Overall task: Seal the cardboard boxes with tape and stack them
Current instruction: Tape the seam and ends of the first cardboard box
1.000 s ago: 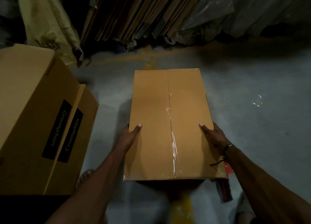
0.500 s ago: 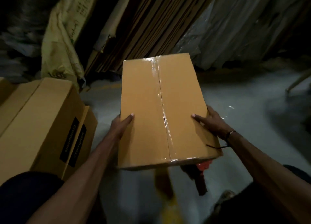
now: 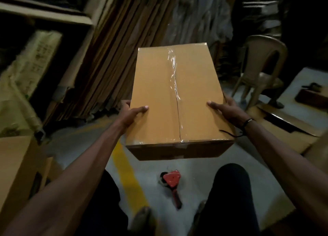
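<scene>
A brown cardboard box (image 3: 156,86) hangs in the air in front of me, its top seam covered by clear tape. My left hand (image 3: 132,113) grips its left side, thumb on the top face. My right hand (image 3: 225,109) grips the right side the same way, with a dark band on the wrist. On the floor below the box lies a red tape dispenser (image 3: 171,181). Other cardboard boxes (image 3: 16,166) stand at the lower left.
Flat cardboard sheets (image 3: 113,61) lean against the back wall. A beige plastic chair (image 3: 260,72) stands at the right, with flattened cardboard (image 3: 284,132) on the floor beside it. A yellow line (image 3: 129,179) runs along the grey floor between my legs.
The box has risen from the floor into the air between my hands. The view has swung right, so the side boxes slid left and the chair and dispenser came into sight.
</scene>
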